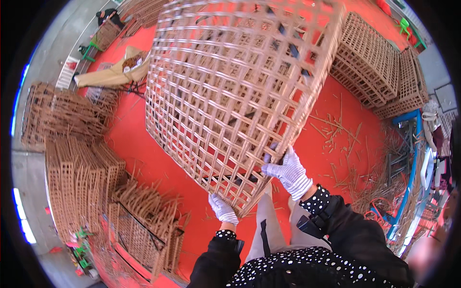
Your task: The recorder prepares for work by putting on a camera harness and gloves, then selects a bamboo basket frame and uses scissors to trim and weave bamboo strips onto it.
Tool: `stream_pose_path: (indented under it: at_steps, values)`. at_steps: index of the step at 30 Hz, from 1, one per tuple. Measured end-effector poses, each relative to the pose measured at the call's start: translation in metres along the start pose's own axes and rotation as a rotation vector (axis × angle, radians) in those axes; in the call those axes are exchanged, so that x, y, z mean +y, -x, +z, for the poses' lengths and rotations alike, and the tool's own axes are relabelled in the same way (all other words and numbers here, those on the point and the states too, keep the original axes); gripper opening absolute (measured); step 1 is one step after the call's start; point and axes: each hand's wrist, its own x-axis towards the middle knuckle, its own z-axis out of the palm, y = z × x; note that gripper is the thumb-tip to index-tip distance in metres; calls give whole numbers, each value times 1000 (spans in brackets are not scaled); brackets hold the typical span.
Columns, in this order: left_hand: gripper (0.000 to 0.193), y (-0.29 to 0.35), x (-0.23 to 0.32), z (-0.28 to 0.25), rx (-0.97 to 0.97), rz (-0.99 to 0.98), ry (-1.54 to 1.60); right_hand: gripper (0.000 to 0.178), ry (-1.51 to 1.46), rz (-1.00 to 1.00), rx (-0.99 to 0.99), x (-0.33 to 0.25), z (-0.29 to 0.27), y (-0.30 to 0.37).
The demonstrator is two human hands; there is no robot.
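A large brown woven wicker lattice panel (211, 91) is lifted in front of me, tilted, its upper part blurred. Along its right side runs a bent-over edge, and more lattice shows through its holes. My right hand (290, 174), in a striped white glove, is closed around the near right edge, with fingers through the weave. At the near lower corner, my left hand (222, 210), gloved the same way, grips the rim. Its fingertips are partly hidden behind the lattice.
Tall stacks of wicker panels (77, 192) stand at the left, others (367, 57) at the far right. Cane scraps (336, 129) litter the red floor (129, 139). A blue metal frame (415, 158) stands at right. Another person (109, 18) is at the far left.
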Motion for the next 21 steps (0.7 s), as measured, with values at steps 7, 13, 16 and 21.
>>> stream_pose_path:
  at_steps: [7,13,16,21]
  values:
    - [33,109,-66,-17,-195,-516,815,37,538,-274,-380,10,63,57]
    - [48,185,-131,-28,10,-643,794,31,972,-215,-503,75,88,86]
    - [47,210,-171,-47,40,-923,842,30,1110,-232,-514,114,92,102]
    - [42,239,-234,-96,-91,-956,823,32,1218,-82,-574,182,88,138]
